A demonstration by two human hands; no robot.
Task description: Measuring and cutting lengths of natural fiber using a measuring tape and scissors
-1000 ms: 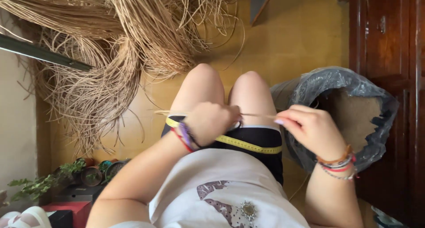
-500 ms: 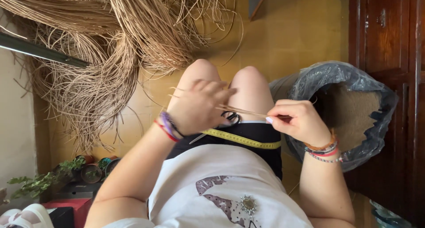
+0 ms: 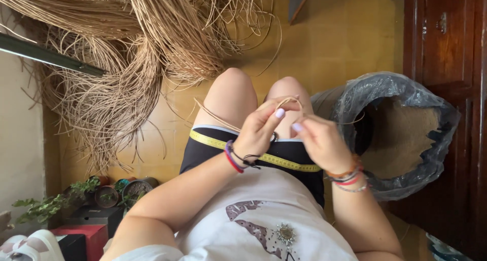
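Between pinched fingers, a thin straw strand bends into a loop above the knees, gripped by the left hand and right hand. Across the lap lies a yellow measuring tape; beyond, loose straw covers the floor beside a plastic-lined sack.

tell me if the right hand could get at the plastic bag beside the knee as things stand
Probably yes: the right hand is just beside the plastic bag with nothing between, though both hands hold a straw strand.

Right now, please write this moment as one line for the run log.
left hand: pinches straw strand | right hand: pinches same strand | measuring tape: across lap | plastic-lined bin: at right
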